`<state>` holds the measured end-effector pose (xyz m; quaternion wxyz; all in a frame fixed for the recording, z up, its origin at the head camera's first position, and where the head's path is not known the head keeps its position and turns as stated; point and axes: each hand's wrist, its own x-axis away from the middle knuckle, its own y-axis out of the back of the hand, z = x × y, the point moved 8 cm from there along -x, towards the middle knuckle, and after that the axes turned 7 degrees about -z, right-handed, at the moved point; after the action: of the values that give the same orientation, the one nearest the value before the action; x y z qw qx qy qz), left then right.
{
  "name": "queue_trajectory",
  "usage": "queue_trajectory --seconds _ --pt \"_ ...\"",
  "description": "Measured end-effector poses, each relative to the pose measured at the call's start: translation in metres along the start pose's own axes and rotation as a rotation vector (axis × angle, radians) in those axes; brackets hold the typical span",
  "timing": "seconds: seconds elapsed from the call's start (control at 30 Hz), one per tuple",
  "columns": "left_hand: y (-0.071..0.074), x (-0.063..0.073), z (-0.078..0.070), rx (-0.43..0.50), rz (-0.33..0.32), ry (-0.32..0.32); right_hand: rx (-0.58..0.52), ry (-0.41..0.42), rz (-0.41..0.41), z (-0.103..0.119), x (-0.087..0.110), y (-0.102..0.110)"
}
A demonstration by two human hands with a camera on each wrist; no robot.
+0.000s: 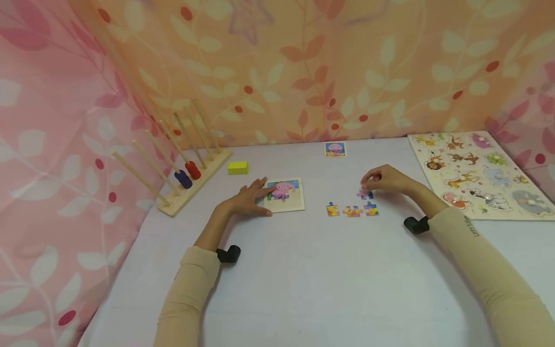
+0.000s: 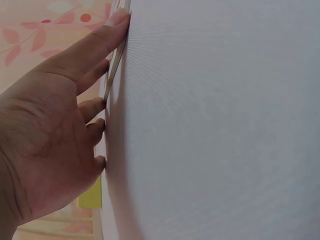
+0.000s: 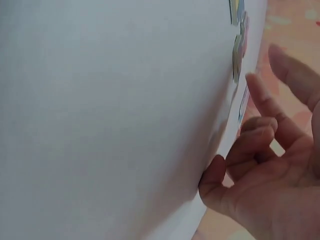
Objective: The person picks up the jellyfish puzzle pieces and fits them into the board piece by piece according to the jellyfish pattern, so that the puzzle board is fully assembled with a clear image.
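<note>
My left hand (image 1: pixel 248 198) lies with fingers spread on the left side of a small wooden puzzle tray (image 1: pixel 297 206). One fingertip touches the pink octopus picture in it, and the thumb (image 2: pixel 107 37) rests at the near edge. My right hand (image 1: pixel 383 178) hovers just over a loose puzzle piece (image 1: pixel 366 195). In the right wrist view its thumb and index finger stand apart with nothing between them, while the other fingers (image 3: pixel 252 140) bend loosely. Three more puzzle pieces, a left one (image 1: pixel 332 209), a middle one (image 1: pixel 353 211) and a right one (image 1: pixel 371 209), lie in a row nearer me.
At the left stands a wooden peg rack (image 1: pixel 197 185) with blue beads (image 1: pixel 183 179) and red beads (image 1: pixel 192 170). A yellow block (image 1: pixel 238 167) sits beside it. A small octopus picture card (image 1: pixel 336 149) lies at the back. The animal peg board (image 1: pixel 481 176) is at the right.
</note>
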<state>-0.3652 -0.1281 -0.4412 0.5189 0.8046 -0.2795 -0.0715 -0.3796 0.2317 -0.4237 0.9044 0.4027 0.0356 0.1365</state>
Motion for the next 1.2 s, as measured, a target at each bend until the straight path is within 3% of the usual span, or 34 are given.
queue_trajectory --seconds 0.23,0.43,0.83,1.0,1.2 --pt "0.000 0.001 -0.001 0.010 0.007 0.012 0.116 0.098 0.094 0.008 0.006 -0.004" --pt "0.001 0.000 -0.001 0.003 0.008 0.009 0.149 0.104 0.127 0.010 0.012 -0.001" --pt "-0.001 0.001 0.000 0.002 0.008 -0.004 0.251 0.183 0.096 0.014 0.012 -0.007" --pt "0.000 0.003 0.001 0.009 0.004 0.005 0.163 0.197 0.144 0.041 0.001 -0.020" --pt "0.000 0.001 0.001 -0.007 0.001 -0.003 0.110 0.317 0.176 0.096 -0.019 -0.050"
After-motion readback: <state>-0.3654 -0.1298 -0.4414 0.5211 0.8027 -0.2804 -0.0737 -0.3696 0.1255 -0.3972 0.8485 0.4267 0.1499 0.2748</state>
